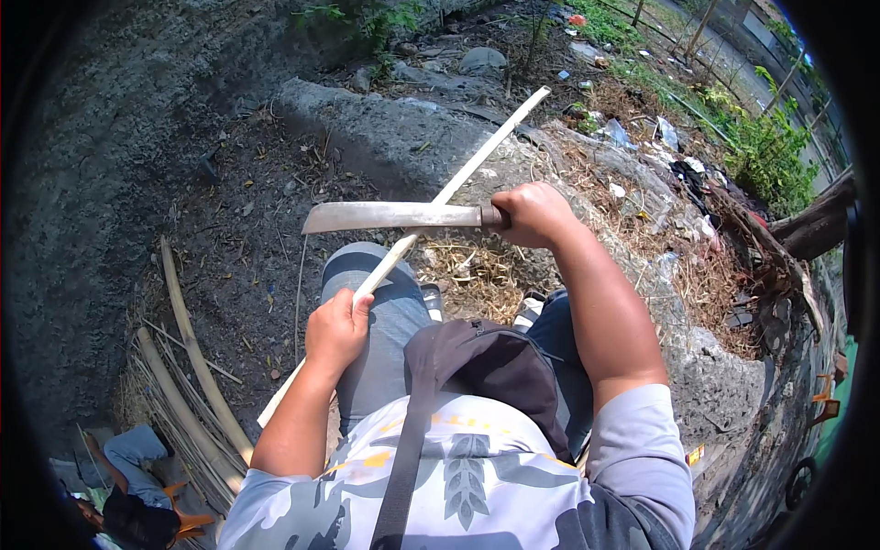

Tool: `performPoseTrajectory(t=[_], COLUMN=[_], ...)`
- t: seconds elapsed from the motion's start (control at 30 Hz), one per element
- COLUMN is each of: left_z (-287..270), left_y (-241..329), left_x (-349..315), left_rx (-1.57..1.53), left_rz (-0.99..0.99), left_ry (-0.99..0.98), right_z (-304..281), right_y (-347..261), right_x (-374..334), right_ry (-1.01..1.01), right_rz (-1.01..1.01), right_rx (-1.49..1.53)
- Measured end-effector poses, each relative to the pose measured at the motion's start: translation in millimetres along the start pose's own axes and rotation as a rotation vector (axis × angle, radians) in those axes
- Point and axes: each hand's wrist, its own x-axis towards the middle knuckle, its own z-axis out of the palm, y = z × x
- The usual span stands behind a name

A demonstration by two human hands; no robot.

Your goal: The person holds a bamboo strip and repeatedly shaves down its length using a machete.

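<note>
My left hand point(335, 334) is closed around a long pale strip of split bamboo or wood point(486, 151). The strip runs slantwise from beside my left forearm, over my left knee, to the upper right. In my right hand point(536, 216) is the dark handle of a machete point(385, 216), gripped in a fist. Its broad worn blade points left and lies across the strip, above my knees. Whether the edge bites into the strip cannot be made out.
Several long bamboo strips point(188, 431) lie in a pile to my left. Another person point(137, 477) sits at the lower left. A rough stone slab point(385, 124) lies ahead, with litter and shavings point(472, 266) about. A thick log point(820, 220) is at the right. A dark bag point(490, 367) rests on my lap.
</note>
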Motion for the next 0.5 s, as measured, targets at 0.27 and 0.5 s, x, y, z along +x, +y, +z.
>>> performPoseTrajectory(t=[0.27,0.5], left_z=[4.7,-0.4], left_y=[0.4,-3.4], left_x=[2.4,2.5], left_rx=[-0.071,-0.105], left_rz=[-0.004,-0.022], left_ry=[0.016,-0.003], right_z=[21.2,7.1], right_y=[40.7,15.6], right_x=[-0.8,-2.7], right_ry=[0.139,0.194], right_rz=[0.083,0.121], right_rx=[0.157,0.082])
